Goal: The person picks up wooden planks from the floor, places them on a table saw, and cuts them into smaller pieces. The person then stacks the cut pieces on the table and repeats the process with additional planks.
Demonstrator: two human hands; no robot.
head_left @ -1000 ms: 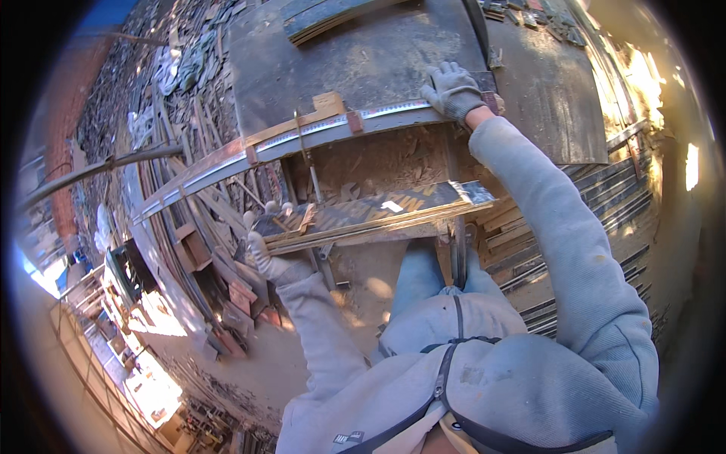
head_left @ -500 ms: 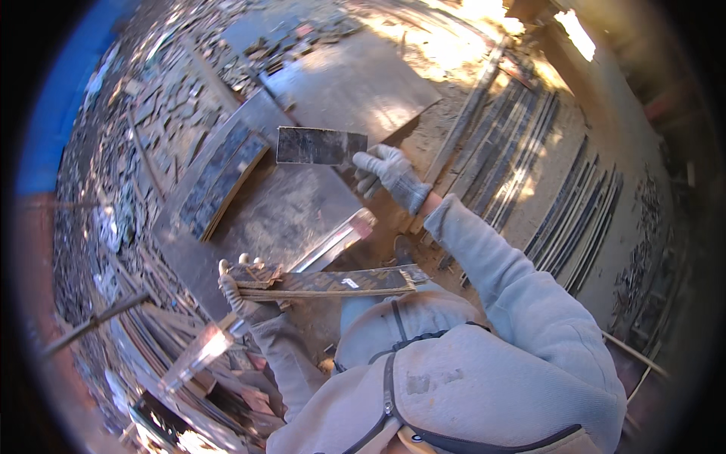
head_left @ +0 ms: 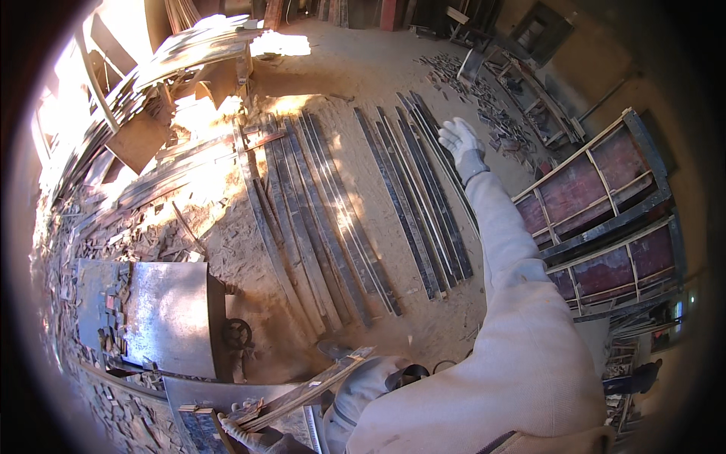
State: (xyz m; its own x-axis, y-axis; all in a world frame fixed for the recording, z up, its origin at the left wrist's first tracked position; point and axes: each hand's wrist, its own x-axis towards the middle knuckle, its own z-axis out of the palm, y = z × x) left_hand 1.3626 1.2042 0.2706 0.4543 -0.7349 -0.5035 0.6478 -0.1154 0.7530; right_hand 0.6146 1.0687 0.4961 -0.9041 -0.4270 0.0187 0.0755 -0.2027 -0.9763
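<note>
My right hand (head_left: 461, 141), in a pale work glove, is stretched far out to the right with its fingers extended and nothing in them. Beyond its fingertips a small rectangular panel (head_left: 470, 66) shows against a heap of scrap pieces (head_left: 499, 113); I cannot tell whether it is in the air or resting. Low in the picture, my gloved left hand (head_left: 240, 433) grips the end of several narrow plywood strips (head_left: 310, 390), stacked together and slanting up to the right. Under them lies the metal table (head_left: 227, 391), with a dark board (head_left: 200, 431) beside the hand.
Long dark strips (head_left: 318, 212) lie in rows on the dusty floor. A metal-topped machine (head_left: 170, 318) with a handwheel (head_left: 237, 333) stands left. Framed reddish panels (head_left: 590, 189) are at right. Scrap wood covers the left side. Another person (head_left: 635, 378) appears at far right.
The view has swung right. My right hand has let go of the small dark panel and reaches outward with fingers extended. My left hand keeps hold of the plywood strips.
</note>
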